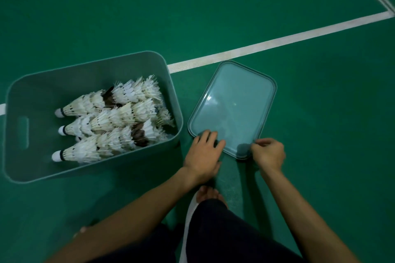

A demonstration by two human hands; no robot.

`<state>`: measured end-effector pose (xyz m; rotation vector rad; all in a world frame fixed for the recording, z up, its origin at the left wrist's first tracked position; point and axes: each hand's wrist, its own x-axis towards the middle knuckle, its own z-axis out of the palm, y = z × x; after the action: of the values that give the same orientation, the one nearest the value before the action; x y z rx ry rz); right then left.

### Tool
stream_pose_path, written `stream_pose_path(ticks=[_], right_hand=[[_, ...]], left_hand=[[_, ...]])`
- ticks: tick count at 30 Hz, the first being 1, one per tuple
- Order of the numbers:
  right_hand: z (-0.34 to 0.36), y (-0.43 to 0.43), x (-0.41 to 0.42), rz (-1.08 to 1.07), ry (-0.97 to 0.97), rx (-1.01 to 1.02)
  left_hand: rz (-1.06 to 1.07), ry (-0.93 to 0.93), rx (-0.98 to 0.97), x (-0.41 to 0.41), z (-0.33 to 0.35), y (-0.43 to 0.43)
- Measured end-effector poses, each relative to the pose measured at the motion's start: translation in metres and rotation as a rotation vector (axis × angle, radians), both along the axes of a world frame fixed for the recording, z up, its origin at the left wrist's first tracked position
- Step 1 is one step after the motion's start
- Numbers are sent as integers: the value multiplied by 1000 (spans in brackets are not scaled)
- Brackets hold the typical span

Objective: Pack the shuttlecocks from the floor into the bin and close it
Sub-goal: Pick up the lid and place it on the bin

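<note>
Nearest: left hand (204,151) laid on near left edge of lid (233,104), fingers fairly straight; right hand (269,151) pinching its near corner. Lid flat on green floor (320,113), just right of bin (42,83). Bin uncovered, holding stacked shuttlecocks (111,121) lying sideways, corks left. White line (277,41) beyond.

Saw a deep green floor (213,6) crossed by white lines (277,43). Noted a dull grey-green bin (85,79) at left, holding white-feathered shuttlecocks (102,121) with white caps, each ringed by a black band. Found a paler, translucent blue-green lid (235,100) at right, darker along its rim. Made out dark trousers (224,230) nearest.
</note>
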<state>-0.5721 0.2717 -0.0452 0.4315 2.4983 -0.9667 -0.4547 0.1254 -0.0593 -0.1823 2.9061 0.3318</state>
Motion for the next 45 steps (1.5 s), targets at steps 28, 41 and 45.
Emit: stream_pose_path(ticks=[28,41,45], right_hand=[[164,-129,59,627,152,-400],[158,-171,61,571,476,-319],[140,-156,78,556,521,-295]], left_hand=[[1289,890,843,217,193,-159],[1388,566,790,204,168,-233],[1363,531,799,201,158,-239]])
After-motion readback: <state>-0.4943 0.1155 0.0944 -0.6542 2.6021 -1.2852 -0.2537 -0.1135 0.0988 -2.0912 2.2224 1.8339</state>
